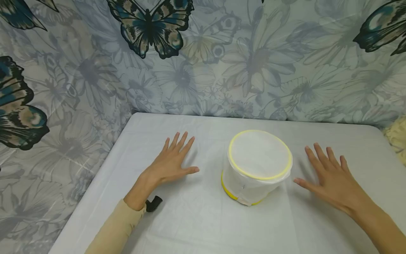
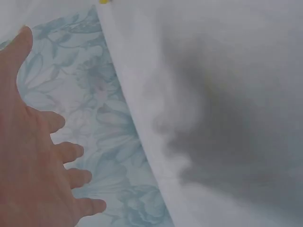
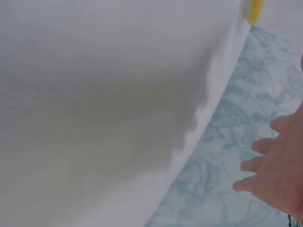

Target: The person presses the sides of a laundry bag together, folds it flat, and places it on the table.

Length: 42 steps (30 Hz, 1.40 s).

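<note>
A white cylindrical fabric bag [image 1: 260,155] with yellow trim round its top and bottom edges stands upright on the white-covered table [image 1: 196,225]. To its left is my left hand [image 1: 171,162], palm down, fingers and thumb spread, holding nothing. On the bag's other side my right hand [image 1: 333,180] has its fingers spread in the same way and is likewise apart from the bag. Each hand casts a shadow on the cloth. In the right wrist view, a bit of yellow trim [image 3: 255,12] shows at the top edge.
A black curved object [image 1: 154,204] sits at my left wrist, by the cuff of a beige sleeve [image 1: 117,225]. Behind the table hangs a floral cloth [image 1: 203,81] with large butterflies. Something pale yellow and ruffled [image 1: 396,137] shows at the right edge.
</note>
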{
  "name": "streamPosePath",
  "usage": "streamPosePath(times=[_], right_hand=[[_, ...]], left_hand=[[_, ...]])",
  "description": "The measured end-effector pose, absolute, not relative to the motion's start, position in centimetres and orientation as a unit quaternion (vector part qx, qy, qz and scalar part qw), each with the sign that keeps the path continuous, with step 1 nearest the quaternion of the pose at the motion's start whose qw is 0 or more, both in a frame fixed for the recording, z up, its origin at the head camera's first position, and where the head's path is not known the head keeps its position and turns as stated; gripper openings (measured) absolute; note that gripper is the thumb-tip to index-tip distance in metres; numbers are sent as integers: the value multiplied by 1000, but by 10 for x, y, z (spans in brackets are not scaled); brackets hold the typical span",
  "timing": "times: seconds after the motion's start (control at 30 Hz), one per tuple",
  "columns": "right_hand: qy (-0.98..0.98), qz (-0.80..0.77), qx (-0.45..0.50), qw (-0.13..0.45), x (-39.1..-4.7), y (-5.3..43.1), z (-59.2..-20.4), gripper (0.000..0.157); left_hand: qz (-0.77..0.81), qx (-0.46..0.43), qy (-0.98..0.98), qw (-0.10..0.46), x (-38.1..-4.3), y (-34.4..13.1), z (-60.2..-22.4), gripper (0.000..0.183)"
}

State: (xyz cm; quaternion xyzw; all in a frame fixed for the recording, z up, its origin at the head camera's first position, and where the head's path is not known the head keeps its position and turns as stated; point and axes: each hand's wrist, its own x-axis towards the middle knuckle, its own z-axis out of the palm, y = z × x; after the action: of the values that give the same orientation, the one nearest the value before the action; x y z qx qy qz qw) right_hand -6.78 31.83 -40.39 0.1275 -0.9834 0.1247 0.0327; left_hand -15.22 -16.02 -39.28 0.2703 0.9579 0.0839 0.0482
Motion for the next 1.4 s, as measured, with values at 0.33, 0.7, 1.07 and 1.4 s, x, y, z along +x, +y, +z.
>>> streamPosePath(times=[0.33,0.7,1.07,1.4], right_hand=[[-975,165,142,50,-72,315,-381,101],[-913,356,195,29,-70,307,-354,94],[-863,407,295,46,-77,284,-341,101],[-864,403,299,43,-76,273,-340,108]], left_hand=[[113,321,940,11,-158,-149,-377,104],[143,392,905,-80,-159,-133,-361,109],[201,438,871,-92,-156,-119,-350,103],[235,469,846,-93,-156,-95,-348,92]])
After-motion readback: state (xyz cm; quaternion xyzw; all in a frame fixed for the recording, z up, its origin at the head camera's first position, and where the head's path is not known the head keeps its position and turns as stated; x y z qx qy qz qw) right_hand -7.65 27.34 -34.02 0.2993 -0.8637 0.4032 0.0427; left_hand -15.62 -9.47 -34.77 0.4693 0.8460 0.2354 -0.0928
